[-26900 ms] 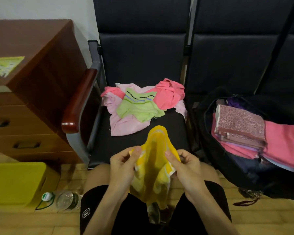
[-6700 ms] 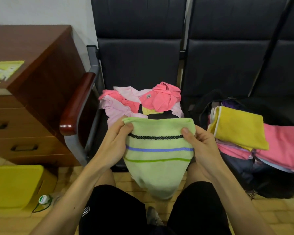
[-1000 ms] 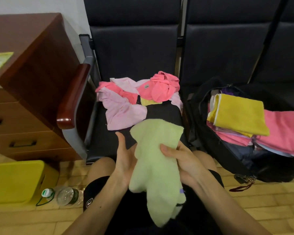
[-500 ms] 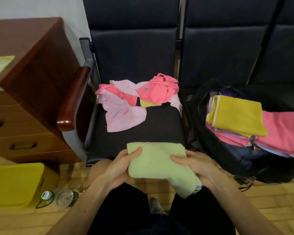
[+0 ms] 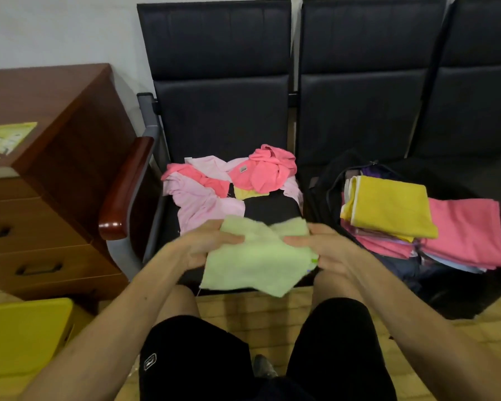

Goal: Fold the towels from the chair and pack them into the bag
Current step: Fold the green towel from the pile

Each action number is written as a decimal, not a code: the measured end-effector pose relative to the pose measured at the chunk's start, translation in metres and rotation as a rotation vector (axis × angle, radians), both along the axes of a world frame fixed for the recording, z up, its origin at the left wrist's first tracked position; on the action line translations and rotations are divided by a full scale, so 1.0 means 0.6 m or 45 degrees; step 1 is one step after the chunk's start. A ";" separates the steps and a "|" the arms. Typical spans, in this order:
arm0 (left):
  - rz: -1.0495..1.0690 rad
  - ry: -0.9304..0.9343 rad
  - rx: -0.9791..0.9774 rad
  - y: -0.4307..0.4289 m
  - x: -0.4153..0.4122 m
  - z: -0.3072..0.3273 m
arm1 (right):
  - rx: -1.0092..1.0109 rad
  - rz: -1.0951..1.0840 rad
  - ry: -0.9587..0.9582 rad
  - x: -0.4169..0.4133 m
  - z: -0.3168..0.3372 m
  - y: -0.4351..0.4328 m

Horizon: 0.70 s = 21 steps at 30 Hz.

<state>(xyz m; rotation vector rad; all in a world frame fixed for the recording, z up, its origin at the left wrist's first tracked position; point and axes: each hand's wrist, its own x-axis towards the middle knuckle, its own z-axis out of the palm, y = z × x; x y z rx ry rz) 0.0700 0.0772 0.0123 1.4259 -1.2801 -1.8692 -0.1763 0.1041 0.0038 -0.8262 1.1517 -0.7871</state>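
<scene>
while the left hand (image 5: 203, 247) and right hand (image 5: 326, 251) each grip an upper corner of the green towel (image 5: 258, 264), it hangs just in front of the chair (image 5: 272, 211), spread for the next fold. fingers (image 5: 229, 240) curl onto the cloth. folded towels (image 5: 388, 206) lie in the bag (image 5: 323, 180), right of the chair.

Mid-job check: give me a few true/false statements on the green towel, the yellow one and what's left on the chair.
1. The left hand and right hand both hold the light green towel. True.
2. Every towel is folded. False: crumpled pink towels lie on the chair seat.
3. The folded yellow towel tops the stack in the bag. True.
4. The light green towel lies in the bag. False: it is held in front of the chair seat.
</scene>
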 end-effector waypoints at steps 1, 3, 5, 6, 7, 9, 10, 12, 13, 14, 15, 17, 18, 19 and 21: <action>0.024 0.041 -0.144 -0.003 -0.003 0.040 | -0.222 -0.010 0.020 -0.002 0.037 -0.006; 0.099 0.126 -0.542 0.002 0.003 0.116 | -0.671 -0.063 0.121 -0.006 0.121 0.000; 0.162 0.213 -0.892 0.013 0.013 0.164 | -0.975 -0.112 0.195 -0.012 0.179 0.019; 0.174 0.204 -0.989 0.014 0.015 0.169 | -1.056 -0.138 0.236 -0.012 0.190 0.024; 0.170 0.163 -1.035 0.016 0.013 0.163 | -1.078 -0.156 0.261 -0.005 0.196 0.035; 0.142 0.036 -1.070 0.018 0.009 0.132 | -1.054 -0.213 0.371 0.002 0.173 0.044; 0.123 0.012 -1.083 0.019 0.007 0.118 | -1.088 -0.164 0.409 0.002 0.159 0.044; 0.132 0.010 -1.075 0.023 0.009 0.099 | -1.130 -0.139 0.465 0.000 0.136 0.043; 0.153 -0.002 -1.083 0.024 0.012 0.098 | -1.147 -0.139 0.480 -0.004 0.131 0.042; 0.179 -0.024 -1.090 0.027 0.013 0.100 | -1.155 -0.162 0.509 -0.011 0.129 0.039; 0.195 -0.035 -1.085 0.027 0.014 0.104 | -1.173 -0.184 0.508 -0.013 0.134 0.039; 0.206 -0.037 -1.100 0.031 0.011 0.121 | -1.172 -0.222 0.488 -0.022 0.144 0.038; 0.214 -0.026 -1.112 0.033 0.009 0.129 | -1.171 -0.219 0.480 -0.021 0.151 0.041; 0.223 -0.010 -1.123 0.035 0.005 0.138 | -1.162 -0.216 0.477 -0.023 0.155 0.042; 0.220 -0.007 -1.149 0.039 0.002 0.144 | -1.109 -0.225 0.499 -0.026 0.155 0.042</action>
